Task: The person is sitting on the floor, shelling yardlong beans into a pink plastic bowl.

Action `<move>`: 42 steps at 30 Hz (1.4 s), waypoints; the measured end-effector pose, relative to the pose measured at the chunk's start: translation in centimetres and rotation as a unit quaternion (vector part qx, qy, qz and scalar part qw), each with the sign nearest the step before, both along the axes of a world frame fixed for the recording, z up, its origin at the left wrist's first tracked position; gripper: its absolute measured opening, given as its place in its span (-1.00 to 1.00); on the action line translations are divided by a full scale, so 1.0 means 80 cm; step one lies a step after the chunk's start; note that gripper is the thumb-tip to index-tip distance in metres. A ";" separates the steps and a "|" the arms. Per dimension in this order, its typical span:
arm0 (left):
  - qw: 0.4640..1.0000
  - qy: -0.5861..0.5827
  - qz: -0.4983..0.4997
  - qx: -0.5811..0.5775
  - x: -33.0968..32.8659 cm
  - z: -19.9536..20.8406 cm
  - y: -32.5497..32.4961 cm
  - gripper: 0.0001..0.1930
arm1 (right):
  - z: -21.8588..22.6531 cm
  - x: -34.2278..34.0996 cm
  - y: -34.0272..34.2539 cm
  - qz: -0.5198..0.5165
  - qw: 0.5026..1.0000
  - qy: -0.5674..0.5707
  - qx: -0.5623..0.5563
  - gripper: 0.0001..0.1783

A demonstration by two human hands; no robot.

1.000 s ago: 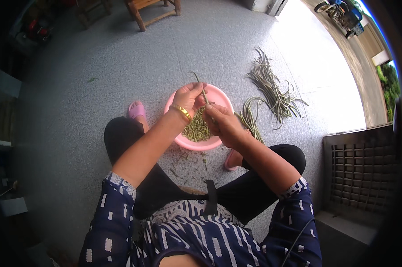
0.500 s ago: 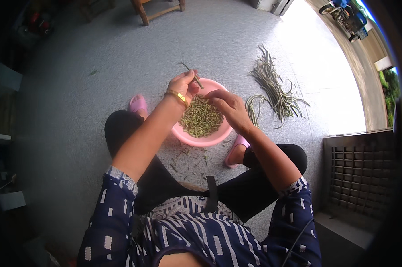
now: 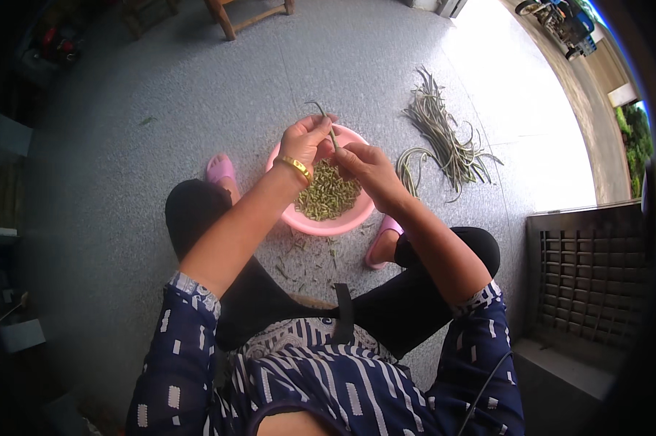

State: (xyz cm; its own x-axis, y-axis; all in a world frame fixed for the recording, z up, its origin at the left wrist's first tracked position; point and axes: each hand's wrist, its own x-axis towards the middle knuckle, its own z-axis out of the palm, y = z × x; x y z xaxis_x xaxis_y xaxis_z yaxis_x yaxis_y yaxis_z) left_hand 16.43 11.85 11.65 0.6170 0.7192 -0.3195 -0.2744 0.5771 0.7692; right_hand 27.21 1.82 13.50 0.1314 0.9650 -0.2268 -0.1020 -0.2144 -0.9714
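A thin long bean [image 3: 334, 138] is held between my two hands over a pink basin [image 3: 328, 228]. My left hand [image 3: 306, 138], with a gold bracelet at its wrist, is closed round the bean, whose thin tip sticks out past the fingers. My right hand [image 3: 369, 167] pinches the bean's lower end between thumb and fingers. Below them, many short cut bean pieces [image 3: 326, 195] cover the bottom of the basin. To the right, a heap of long whole beans [image 3: 448, 134] lies on the floor.
Scraps of bean [image 3: 299, 256] litter the floor between my feet, which wear pink slippers [image 3: 220, 168]. A wooden stool [image 3: 230, 22] stands at the far side. To the right are a dark latticed panel [image 3: 586, 272] and a bright doorway; a vehicle [image 3: 564, 25] is parked outside.
My right hand has moved up from above the bean pieces to the bean in my left hand and now grips its lower end. The view has shifted slightly.
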 end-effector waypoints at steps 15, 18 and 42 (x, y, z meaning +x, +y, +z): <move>0.992 0.008 0.078 0.099 -0.004 0.003 0.009 -0.89 | 0.022 -0.007 -0.006 0.017 0.972 -0.232 0.025 -0.80; 0.996 -0.023 0.038 -0.078 -0.008 -0.007 0.013 -0.90 | 0.018 -0.010 -0.005 0.015 0.879 -0.425 0.214 -0.88; 0.991 -0.044 -0.010 -0.128 -0.009 -0.012 0.004 -0.89 | 0.006 -0.022 -0.010 -0.012 0.937 -0.309 0.160 -0.81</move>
State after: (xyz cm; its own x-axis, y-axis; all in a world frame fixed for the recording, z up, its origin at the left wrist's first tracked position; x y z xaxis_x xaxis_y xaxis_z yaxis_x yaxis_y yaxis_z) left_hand 15.72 12.19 10.73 0.6635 0.6088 -0.4350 -0.3199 0.7564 0.5706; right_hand 25.46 0.99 13.98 0.1652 0.9658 0.1998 0.5007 0.0924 -0.8607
